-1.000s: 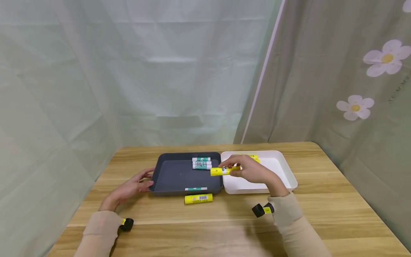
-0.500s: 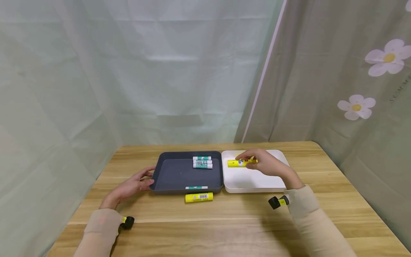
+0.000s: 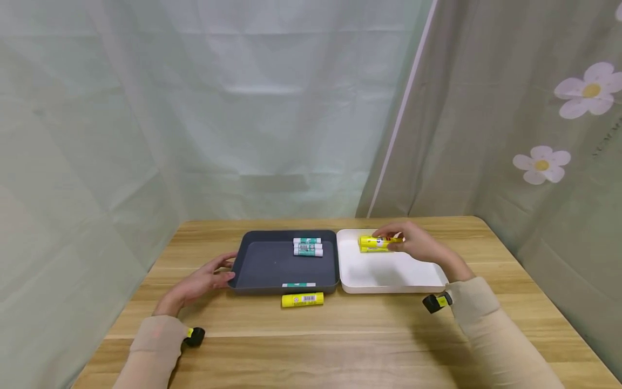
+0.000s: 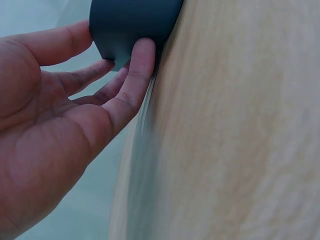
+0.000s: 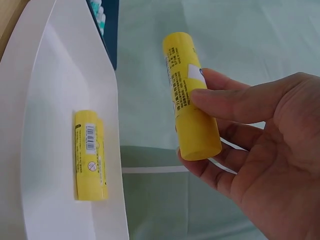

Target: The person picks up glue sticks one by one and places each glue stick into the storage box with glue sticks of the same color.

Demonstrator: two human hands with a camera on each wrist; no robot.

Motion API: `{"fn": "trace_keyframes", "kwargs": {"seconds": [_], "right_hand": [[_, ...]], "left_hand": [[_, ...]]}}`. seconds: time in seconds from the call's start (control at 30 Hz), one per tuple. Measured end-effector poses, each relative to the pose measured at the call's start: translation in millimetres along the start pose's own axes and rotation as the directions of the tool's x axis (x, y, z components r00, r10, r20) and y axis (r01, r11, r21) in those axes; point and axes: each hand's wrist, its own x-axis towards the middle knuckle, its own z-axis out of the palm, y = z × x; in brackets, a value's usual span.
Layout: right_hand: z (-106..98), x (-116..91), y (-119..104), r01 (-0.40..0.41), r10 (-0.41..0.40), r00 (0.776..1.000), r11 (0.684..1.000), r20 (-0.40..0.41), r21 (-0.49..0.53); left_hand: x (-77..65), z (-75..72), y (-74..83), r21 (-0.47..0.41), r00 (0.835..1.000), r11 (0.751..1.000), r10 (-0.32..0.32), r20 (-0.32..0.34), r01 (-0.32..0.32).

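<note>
My right hand (image 3: 413, 241) holds a yellow glue stick (image 5: 190, 100) between thumb and fingers, above the back left part of the white tray (image 3: 413, 286). Inside that tray lie more yellow glue sticks (image 5: 90, 155), side by side and partly hidden from the head camera by the held one. My left hand (image 3: 206, 278) touches the left end of the dark grey tray (image 3: 272, 265), its fingertips (image 4: 144, 52) against the outer wall. Three white-and-green glue sticks (image 3: 308, 247) lie together at the dark tray's back right.
Another white-and-green glue stick (image 3: 298, 284) lies along the dark tray's front wall, partly hidden by it. A yellow glue stick (image 3: 302, 300) lies on the wooden table (image 3: 291, 351) just in front. Both trays stand side by side; curtains (image 3: 272, 108) hang behind the table.
My right hand has carried the yellow glue stick rightward and back, from over the seam between the trays to above the yellow ones in the white tray. My left hand has stayed put.
</note>
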Motion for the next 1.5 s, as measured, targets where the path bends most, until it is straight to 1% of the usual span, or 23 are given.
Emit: {"fn": "trace_keyframes", "kwargs": {"seconds": [0.2, 0.37, 0.77, 1.0, 1.27, 1.5], "right_hand": [[-1.2, 2.2, 5.1, -0.018, 0.018, 1.000, 0.999, 0.005, 0.027], [-1.7, 5.1, 12.5, -0.037, 0.036, 0.999, 0.999, 0.018, 0.025], [-9.1, 18.0, 27.5, -0.100, 0.099, 0.991, 0.995, 0.091, 0.008], [-12.9, 27.1, 36.0, -0.091, 0.088, 0.987, 0.996, 0.131, 0.015], [-11.0, 36.8, 45.9, -0.083, 0.077, 0.980, 0.996, 0.184, 0.025], [-7.7, 42.3, 49.3, -0.050, 0.046, 0.976, 0.999, 0.212, 0.014]], "left_hand": [[2.0, 1.6, -0.1, -0.014, 1.000, 1.000, 0.009, 0.000, -0.009], [2.7, 2.1, -0.9, -0.020, 1.000, 1.000, 0.010, 0.002, -0.010], [2.5, 2.6, 0.4, -0.021, 1.000, 1.000, 0.013, -0.005, -0.013], [2.4, 2.8, 0.2, -0.023, 1.000, 1.000, 0.011, -0.004, -0.011], [2.1, 2.5, -1.1, -0.023, 1.000, 1.000, 0.018, 0.000, -0.018], [2.3, 3.3, -0.2, -0.018, 1.000, 1.000, 0.014, -0.008, -0.014]]}}
